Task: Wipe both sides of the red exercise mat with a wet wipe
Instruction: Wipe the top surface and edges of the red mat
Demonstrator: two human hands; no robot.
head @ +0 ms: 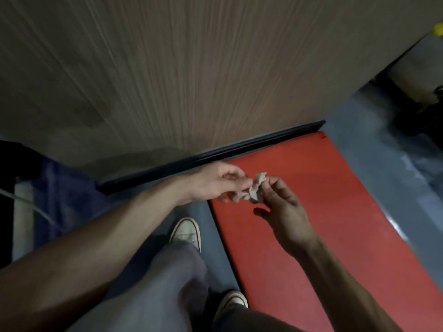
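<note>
Setting: we record a dim room with a grey-blue floor (374, 149) and a wood-grain panel (167, 73) rising at the far side.
Feet: nearest to us, two white sneakers, one (185, 233) ahead of the other (233, 300), stand on the floor just left of the mat; grey trouser legs run down to them.
Red exercise mat (335, 212): we find it lying flat on the floor, its long left edge beside the feet and its far end close to the panel's dark base strip (215, 154).
Right hand (285, 212): we note thumb and fingertips pinching the right part of the wipe, the remaining fingers loosely spread.
Left hand (215, 182): we note it reaching in from the left, fingers curled, pinching the wipe's left part.
Wet wipe (254, 188): crumpled, pale, held between both hands above the mat's far left portion; we cannot tell whether it is damp.
Far right: a yellow object (437, 32) shows at the frame edge, too blurred to identify.
</note>
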